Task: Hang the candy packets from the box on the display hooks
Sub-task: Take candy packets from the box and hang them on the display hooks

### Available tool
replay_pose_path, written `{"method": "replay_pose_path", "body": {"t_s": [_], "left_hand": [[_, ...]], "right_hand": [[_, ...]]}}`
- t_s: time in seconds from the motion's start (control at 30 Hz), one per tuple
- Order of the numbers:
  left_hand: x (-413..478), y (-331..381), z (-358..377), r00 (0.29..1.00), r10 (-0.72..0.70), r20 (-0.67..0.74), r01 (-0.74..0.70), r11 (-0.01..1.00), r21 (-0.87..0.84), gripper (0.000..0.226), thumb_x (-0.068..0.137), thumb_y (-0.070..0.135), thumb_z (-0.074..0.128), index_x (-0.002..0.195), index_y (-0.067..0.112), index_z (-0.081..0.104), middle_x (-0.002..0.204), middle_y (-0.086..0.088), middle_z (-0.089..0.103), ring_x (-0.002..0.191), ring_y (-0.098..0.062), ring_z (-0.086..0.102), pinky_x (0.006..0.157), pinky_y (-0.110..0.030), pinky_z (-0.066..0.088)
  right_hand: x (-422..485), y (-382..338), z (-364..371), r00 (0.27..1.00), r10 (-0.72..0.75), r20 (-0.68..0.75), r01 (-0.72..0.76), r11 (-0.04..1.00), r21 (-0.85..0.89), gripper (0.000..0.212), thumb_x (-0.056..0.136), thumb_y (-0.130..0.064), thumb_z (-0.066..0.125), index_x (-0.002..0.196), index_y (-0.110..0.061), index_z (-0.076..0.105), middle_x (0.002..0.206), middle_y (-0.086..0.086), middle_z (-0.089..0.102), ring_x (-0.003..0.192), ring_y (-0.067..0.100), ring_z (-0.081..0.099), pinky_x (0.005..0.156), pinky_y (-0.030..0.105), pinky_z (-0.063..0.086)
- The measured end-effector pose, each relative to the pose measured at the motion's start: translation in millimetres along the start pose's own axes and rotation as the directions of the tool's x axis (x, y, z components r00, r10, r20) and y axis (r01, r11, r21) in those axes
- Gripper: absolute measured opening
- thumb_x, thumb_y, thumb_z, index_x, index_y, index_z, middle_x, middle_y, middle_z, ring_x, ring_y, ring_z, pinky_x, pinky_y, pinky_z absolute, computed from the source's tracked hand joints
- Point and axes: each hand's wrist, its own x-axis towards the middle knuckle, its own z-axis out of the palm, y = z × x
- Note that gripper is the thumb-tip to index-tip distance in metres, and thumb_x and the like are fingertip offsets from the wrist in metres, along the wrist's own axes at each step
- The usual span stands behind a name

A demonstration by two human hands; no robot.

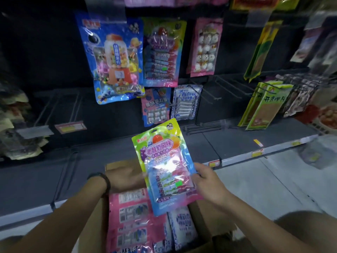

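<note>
Looking down through the head camera, I see the candy packet point(164, 165) held upright in the air, above the far edge of the open cardboard box point(206, 221) and in front of the low dark shelf point(45, 179). The right hand point(207, 181) grips the packet at its right edge, with the thumb on the front and the other fingers behind. The left hand point(125, 177) reaches the left edge of the same packet, but its fingertips are hidden behind the foil and blurred, so I cannot tell if it grips or only touches. A black wristband point(102, 179) sits on the left wrist. The two hands are apart, with the packet between them. Inside the box, pink packets point(133, 216) lie along the left side with the printed back up, and blue-and-white packets point(182, 227) are just beside them toward the right side. On the display wall behind, a matching packet point(161, 52) hangs in the upper row, between a big blue packet point(114, 57) on its left and a pink hanging packet point(206, 46) on its right. Below it hang a smaller blue packet point(156, 106) and a white-and-blue hanging packet point(186, 103). Bare display hooks point(209, 92) stick out just to the right of these, and green packets point(262, 108) hang further right.
</note>
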Motion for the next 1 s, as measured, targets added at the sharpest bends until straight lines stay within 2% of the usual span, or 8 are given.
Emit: {"method": "replay_pose_path", "body": {"t_s": [0.07, 0.17, 0.3, 0.43, 0.57, 0.67, 0.87, 1.0], "left_hand": [[-0.3, 10.9, 5.7, 0.992, 0.028, -0.123, -0.086, 0.865, -0.495, 0.027, 0.111, 0.038, 0.046, 0.121, 0.026, 0.068, 0.121, 0.009, 0.076, 0.089, 0.004, 0.075, 0.076, -0.011, 0.055], [1.0, 24.4, 9.6, 0.937, 0.046, -0.346, -0.303, 0.597, -0.742, 0.023, 0.106, 0.010, 0.055, 0.126, 0.004, 0.066, 0.118, -0.011, 0.079, 0.107, -0.028, 0.077, 0.078, -0.028, 0.064], [1.6, 38.6, 2.3, 0.873, 0.033, -0.486, -0.413, 0.580, -0.702, 0.028, 0.099, 0.004, 0.067, 0.127, 0.010, 0.064, 0.117, -0.009, 0.079, 0.107, -0.029, 0.077, 0.076, -0.028, 0.063], [-6.3, 67.3, -24.9, 0.793, 0.030, -0.608, -0.514, 0.568, -0.643, 0.028, 0.099, 0.008, 0.069, 0.126, 0.014, 0.066, 0.115, -0.002, 0.080, 0.105, -0.022, 0.078, 0.083, -0.032, 0.065], [-9.3, 95.4, -53.6, 0.758, 0.017, -0.652, -0.558, 0.533, -0.636, 0.027, 0.099, 0.010, 0.068, 0.125, 0.016, 0.064, 0.115, 0.001, 0.080, 0.105, -0.020, 0.078, 0.083, -0.035, 0.065], [-2.1, 108.0, -76.0, 0.744, 0.014, -0.668, -0.567, 0.542, -0.621, 0.037, 0.096, 0.006, 0.072, 0.127, 0.021, 0.060, 0.118, 0.003, 0.079, 0.109, -0.019, 0.076, 0.093, -0.047, 0.063], [21.8, 124.2, -114.8, 0.687, 0.005, -0.726, -0.575, 0.615, -0.540, 0.058, 0.095, 0.003, 0.074, 0.118, 0.053, 0.056, 0.116, 0.007, 0.078, 0.107, -0.014, 0.076, 0.092, -0.046, 0.064], [37.6, 134.6, -135.8, 0.629, 0.018, -0.777, -0.620, 0.614, -0.488, 0.062, 0.095, 0.000, 0.072, 0.126, 0.051, 0.055, 0.117, 0.012, 0.078, 0.108, -0.009, 0.075, 0.092, -0.043, 0.064]], "right_hand": [[-0.4, -14.5, -11.4, 1.000, -0.012, 0.015, 0.010, 0.991, 0.132, 0.038, 0.101, -0.005, 0.041, 0.105, -0.021, 0.075, 0.098, 0.005, 0.080, 0.088, 0.029, 0.078, 0.080, 0.050, 0.062], [1.0, -32.3, -25.0, 0.999, -0.023, 0.033, 0.014, 0.964, 0.267, 0.039, 0.107, -0.001, 0.038, 0.114, -0.014, 0.074, 0.107, 0.017, 0.079, 0.098, 0.044, 0.077, 0.086, 0.062, 0.062], [7.4, -42.8, -31.9, 0.998, -0.065, 0.008, 0.060, 0.948, 0.311, 0.029, 0.107, -0.002, 0.046, 0.118, -0.011, 0.072, 0.112, 0.021, 0.077, 0.103, 0.048, 0.074, 0.088, 0.070, 0.058], [11.1, -66.9, -40.7, 0.988, -0.144, -0.057, 0.155, 0.905, 0.396, 0.023, 0.106, -0.008, 0.062, 0.128, -0.016, 0.063, 0.118, 0.006, 0.079, 0.109, 0.028, 0.077, 0.094, 0.053, 0.063], [36.2, -92.6, -58.6, 0.970, -0.189, -0.151, 0.239, 0.850, 0.470, 0.026, 0.104, -0.001, 0.062, 0.126, -0.015, 0.063, 0.115, 0.007, 0.080, 0.104, 0.026, 0.079, 0.077, 0.035, 0.066], [63.7, -109.5, -69.9, 0.953, -0.232, -0.196, 0.300, 0.824, 0.481, 0.029, 0.104, 0.002, 0.060, 0.127, -0.015, 0.063, 0.115, 0.008, 0.080, 0.106, 0.029, 0.078, 0.081, 0.042, 0.067], [126.0, -131.4, -82.4, 0.915, -0.320, -0.246, 0.401, 0.792, 0.461, 0.037, 0.104, 0.002, 0.060, 0.133, -0.022, 0.063, 0.119, 0.005, 0.079, 0.112, 0.027, 0.076, 0.099, 0.055, 0.060], [158.6, -135.3, -85.4, 0.861, -0.384, -0.335, 0.505, 0.730, 0.461, 0.052, 0.103, -0.001, 0.063, 0.140, -0.037, 0.058, 0.127, 0.001, 0.075, 0.116, 0.023, 0.074, 0.100, 0.056, 0.060]]}}
